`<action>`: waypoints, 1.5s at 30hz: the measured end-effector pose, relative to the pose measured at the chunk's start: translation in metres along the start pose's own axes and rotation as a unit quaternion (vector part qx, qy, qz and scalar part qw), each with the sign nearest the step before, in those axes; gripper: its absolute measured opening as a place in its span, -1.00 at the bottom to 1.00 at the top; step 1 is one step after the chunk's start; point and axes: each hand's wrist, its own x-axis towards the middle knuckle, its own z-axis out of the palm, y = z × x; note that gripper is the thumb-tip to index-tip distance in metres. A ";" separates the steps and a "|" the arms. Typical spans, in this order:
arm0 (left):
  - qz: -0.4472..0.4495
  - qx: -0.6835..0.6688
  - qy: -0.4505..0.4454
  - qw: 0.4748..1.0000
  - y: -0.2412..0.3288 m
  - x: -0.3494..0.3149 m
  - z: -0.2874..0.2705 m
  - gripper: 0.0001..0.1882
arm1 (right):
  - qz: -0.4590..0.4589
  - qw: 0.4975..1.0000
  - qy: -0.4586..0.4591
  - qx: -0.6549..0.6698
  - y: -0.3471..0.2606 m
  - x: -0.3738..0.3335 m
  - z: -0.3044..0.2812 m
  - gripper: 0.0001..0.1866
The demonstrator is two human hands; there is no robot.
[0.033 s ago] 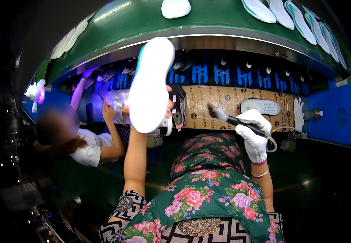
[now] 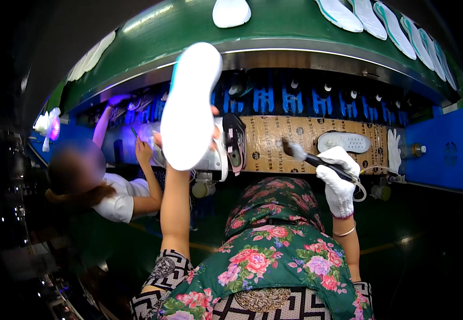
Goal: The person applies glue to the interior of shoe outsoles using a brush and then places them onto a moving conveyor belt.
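My left hand (image 2: 215,133) is closed around a white shoe sole (image 2: 190,109) with a teal edge, held raised above the bench. The sole covers most of the palm; only fingertips show at its sides. In a white knitted glove, my right hand (image 2: 340,178) grips a dark-handled brush (image 2: 317,161), its bristles pointing left. A thin pale tube (image 2: 360,191) hangs by that hand. Just beyond the glove, another sole (image 2: 343,142), greyish white with small holes, lies on the brown-papered bench (image 2: 274,140). A dark shoe with pink trim (image 2: 235,143) sits right of the raised sole.
Several white soles (image 2: 397,32) rest on the green conveyor (image 2: 290,29) ahead; one more sole (image 2: 231,13) lies at its middle. Blue racks (image 2: 293,98) stand beneath it. A white glove (image 2: 393,149) lies at the bench's right end. To my left works another person (image 2: 122,186).
My left hand and the raised sole have shifted left and slightly away from me. My right hand with the brush has moved slightly right.
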 end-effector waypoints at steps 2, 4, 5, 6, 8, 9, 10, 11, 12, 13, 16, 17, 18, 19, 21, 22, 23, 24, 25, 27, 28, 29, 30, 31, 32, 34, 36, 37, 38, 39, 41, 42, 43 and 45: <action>-0.021 -0.036 -0.075 0.996 0.042 0.040 -0.024 0.14 | 0.010 0.997 0.058 0.046 0.019 -0.008 -0.018 -0.82; -0.019 -0.144 -0.083 0.986 0.062 0.092 -0.044 0.09 | 0.046 0.986 0.090 0.134 0.045 -0.019 -0.046 -0.79; 0.002 -0.198 -0.014 0.980 0.073 0.108 -0.055 0.06 | 0.052 0.977 0.108 0.176 0.063 -0.024 -0.059 -0.77; 0.030 -0.248 0.048 0.967 0.081 0.126 -0.067 0.03 | 0.055 0.964 0.130 0.227 0.083 -0.030 -0.074 -0.77; 0.066 -0.329 0.187 0.923 0.071 0.153 -0.069 -0.02 | 0.068 0.925 0.216 0.306 0.120 -0.038 -0.096 -0.74; 0.072 -0.319 0.195 0.925 0.063 0.157 -0.066 -0.02 | 0.079 0.898 0.269 0.340 0.133 -0.043 -0.106 -0.71; 0.067 -0.280 0.193 0.938 0.055 0.157 -0.060 -0.05 | 0.099 0.864 0.281 0.406 0.134 -0.049 -0.113 -0.65; 0.063 -0.241 0.188 0.950 0.048 0.159 -0.054 -0.07 | 0.109 0.838 0.321 0.427 0.144 -0.054 -0.123 -0.66; 0.040 -0.211 0.159 0.964 0.053 0.155 -0.060 -0.16 | 0.110 0.824 0.339 0.441 0.158 -0.060 -0.134 -0.68; 0.036 -0.163 0.142 0.976 0.055 0.156 -0.066 -0.22 | 0.110 0.807 0.362 0.454 0.173 -0.069 -0.146 -0.70; 0.187 0.131 0.181 0.956 0.074 0.140 -0.085 -0.39 | 0.079 0.804 0.370 0.459 0.196 -0.092 -0.179 -0.80; 0.263 0.276 0.224 0.897 0.079 0.139 -0.090 -0.45 | 0.081 0.792 0.404 0.451 0.197 -0.097 -0.187 -0.82; 0.321 0.399 0.272 0.815 0.083 0.141 -0.092 -0.50 | 0.066 0.783 0.412 0.461 0.204 -0.101 -0.197 -0.83; 0.341 0.470 0.309 0.753 0.090 0.143 -0.095 -0.54 | 0.048 0.773 0.425 0.469 0.212 -0.103 -0.205 -0.83; 0.287 0.594 0.395 0.640 0.104 0.143 -0.103 -0.32 | 0.041 0.750 0.426 0.504 0.224 -0.098 -0.215 -0.89; 0.223 0.631 0.382 0.637 0.100 0.153 -0.097 -0.22 | 0.048 0.737 0.444 0.508 0.231 -0.094 -0.223 -0.83; 0.159 0.669 0.373 0.623 0.103 0.152 -0.096 -0.12 | 0.053 0.733 0.434 0.521 0.227 -0.082 -0.218 -0.86; 0.100 0.674 0.334 0.651 0.118 0.163 -0.104 -0.04 | 0.034 0.737 0.413 0.534 0.243 -0.072 -0.227 -0.86; 0.097 0.671 0.319 0.662 0.097 0.181 -0.092 -0.04 | 0.012 0.742 0.396 0.541 0.261 -0.069 -0.238 -0.87; 0.112 0.709 0.321 0.618 0.094 0.163 -0.087 -0.04 | 0.025 0.750 0.379 0.541 0.228 -0.038 -0.193 -0.88; 0.121 0.731 0.324 0.588 0.094 0.149 -0.085 -0.04 | 0.044 0.756 0.419 0.502 0.199 -0.022 -0.162 -0.88; 0.137 0.748 0.317 0.566 0.087 0.150 -0.073 -0.04 | 0.043 0.768 0.397 0.501 0.193 -0.016 -0.157 -0.86; 0.155 0.766 0.304 0.545 0.076 0.155 -0.057 -0.04 | 0.031 0.775 0.369 0.511 0.200 -0.015 -0.160 -0.84; 0.172 0.782 0.293 0.523 0.066 0.161 -0.035 -0.04 | 0.022 0.781 0.340 0.524 0.207 -0.011 -0.168 -0.82; 0.187 0.795 0.283 0.502 0.055 0.163 -0.005 -0.04 | 0.014 0.782 0.318 0.536 0.218 -0.010 -0.176 -0.80; 0.204 0.804 0.283 0.482 0.036 0.164 0.026 -0.03 | 0.004 0.784 0.294 0.546 0.238 -0.012 -0.190 -0.76; 0.228 0.831 0.268 0.432 0.072 0.159 -0.045 -0.09 | 0.037 0.771 0.325 0.547 0.259 -0.010 -0.196 -0.74; 0.232 0.849 0.247 0.406 0.065 0.158 -0.043 -0.15 | 0.051 0.755 0.346 0.555 0.273 -0.013 -0.211 -0.76; 0.267 0.848 0.218 0.403 0.063 0.158 -0.044 -0.20 | 0.037 0.766 0.315 0.558 0.291 -0.017 -0.227 -0.76; 0.275 0.844 0.202 0.414 0.056 0.159 -0.040 -0.22 | 0.016 0.783 0.282 0.555 0.299 -0.020 -0.239 -0.76; 0.255 0.770 0.254 0.526 0.057 0.141 -0.033 -0.28 | 0.022 0.775 0.308 0.552 0.283 -0.025 -0.224 -0.76; 0.260 0.751 0.274 0.542 0.060 0.142 -0.029 -0.30 | 0.019 0.779 0.298 0.551 0.285 -0.027 -0.232 -0.75; 0.262 0.731 0.297 0.556 0.072 0.139 -0.033 -0.32 | 0.017 0.784 0.302 0.542 0.277 -0.028 -0.229 -0.74; 0.295 0.831 0.292 0.369 0.109 0.125 -0.064 -0.36 | 0.034 0.785 0.308 0.537 0.269 -0.030 -0.222 -0.74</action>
